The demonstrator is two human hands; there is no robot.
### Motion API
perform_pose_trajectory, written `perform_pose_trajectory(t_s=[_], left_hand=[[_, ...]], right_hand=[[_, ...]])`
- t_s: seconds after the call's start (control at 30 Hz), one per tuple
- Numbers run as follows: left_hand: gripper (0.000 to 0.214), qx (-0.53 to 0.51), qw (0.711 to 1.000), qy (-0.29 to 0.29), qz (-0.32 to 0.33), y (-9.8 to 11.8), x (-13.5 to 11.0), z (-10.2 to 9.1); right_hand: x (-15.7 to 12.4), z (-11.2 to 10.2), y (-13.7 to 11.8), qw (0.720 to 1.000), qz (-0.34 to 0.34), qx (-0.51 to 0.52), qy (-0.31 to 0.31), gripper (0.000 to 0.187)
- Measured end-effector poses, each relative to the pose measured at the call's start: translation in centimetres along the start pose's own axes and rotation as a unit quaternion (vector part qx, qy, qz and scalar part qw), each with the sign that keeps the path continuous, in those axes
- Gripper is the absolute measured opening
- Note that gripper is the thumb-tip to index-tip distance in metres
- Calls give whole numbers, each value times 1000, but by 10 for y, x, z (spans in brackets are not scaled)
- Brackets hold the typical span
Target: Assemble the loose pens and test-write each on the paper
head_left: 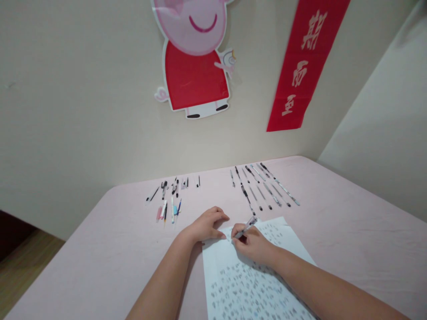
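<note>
A sheet of white paper (213, 275) with rows of dark handwritten marks lies in front of me on the pink-covered surface. My right hand (251, 244) rests on the upper part of the sheet, its fingers closed round a pen (248, 224) with a clear barrel. The pen's upper end leans up to the right; its tip is hidden by the fingers. At the paper's upper left corner lies my left hand (210, 224), fingers stretched out and apart, thumb on the sheet. My right forearm covers part of the paper's right side.
Beyond the paper, two rows of pens (262, 198) lie at the right. Pen parts, caps and coloured pens (172, 211) are grouped at the left. Behind the pink surface (116, 249) stands a wall with a cartoon pig cutout (196, 75) and a red banner (300, 89).
</note>
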State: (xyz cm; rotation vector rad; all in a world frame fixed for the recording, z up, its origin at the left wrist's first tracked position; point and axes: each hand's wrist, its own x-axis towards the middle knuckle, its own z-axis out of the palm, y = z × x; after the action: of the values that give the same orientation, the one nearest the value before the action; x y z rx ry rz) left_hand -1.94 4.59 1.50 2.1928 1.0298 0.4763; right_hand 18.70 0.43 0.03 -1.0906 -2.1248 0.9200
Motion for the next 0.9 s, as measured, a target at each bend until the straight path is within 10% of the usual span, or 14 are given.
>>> perform_pose_trajectory(t_s=[0.9], left_hand=[[54, 1, 1000, -1, -3, -1, 0, 1]], right_hand=[[-2, -3, -3, 1000, -6, -13, -13, 14]])
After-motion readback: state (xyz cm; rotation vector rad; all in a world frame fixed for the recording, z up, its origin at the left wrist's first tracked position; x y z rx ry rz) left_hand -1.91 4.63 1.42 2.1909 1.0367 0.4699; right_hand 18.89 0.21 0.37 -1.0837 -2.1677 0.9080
